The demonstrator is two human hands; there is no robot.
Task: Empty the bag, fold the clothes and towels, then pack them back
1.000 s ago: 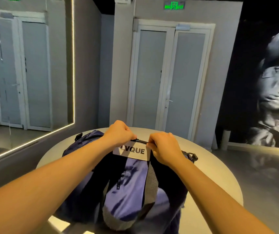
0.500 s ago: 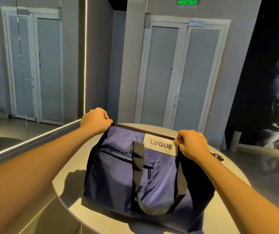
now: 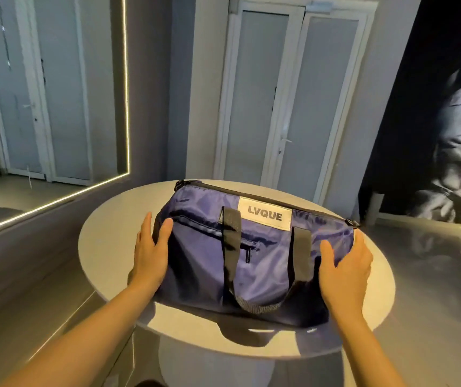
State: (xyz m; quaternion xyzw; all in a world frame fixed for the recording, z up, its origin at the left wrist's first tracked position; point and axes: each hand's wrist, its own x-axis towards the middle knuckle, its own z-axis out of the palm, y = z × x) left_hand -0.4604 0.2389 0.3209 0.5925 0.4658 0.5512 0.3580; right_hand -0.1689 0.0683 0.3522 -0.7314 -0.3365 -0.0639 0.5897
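A blue duffel bag (image 3: pixel 204 263) with black straps and a white "LVQUE" label lies on its side on a round white table (image 3: pixel 103 247). Its top zip looks closed, so no clothes or towels show. My left hand (image 3: pixel 151 252) lies against the bag's left end with straight fingers. At the bag's right end my right hand (image 3: pixel 345 270) presses the fabric, fingers spread and straight. Neither hand grips anything.
A large mirror (image 3: pixel 48 101) with a lit edge fills the left wall. White double doors (image 3: pixel 287 101) stand behind the table. A dark mural (image 3: pixel 458 135) covers the right wall. The floor around the table is shiny grey.
Both hands let go of the bag's top edge and moved down to its two ends. The bag now rests flat on the table, and my view has tilted downward.
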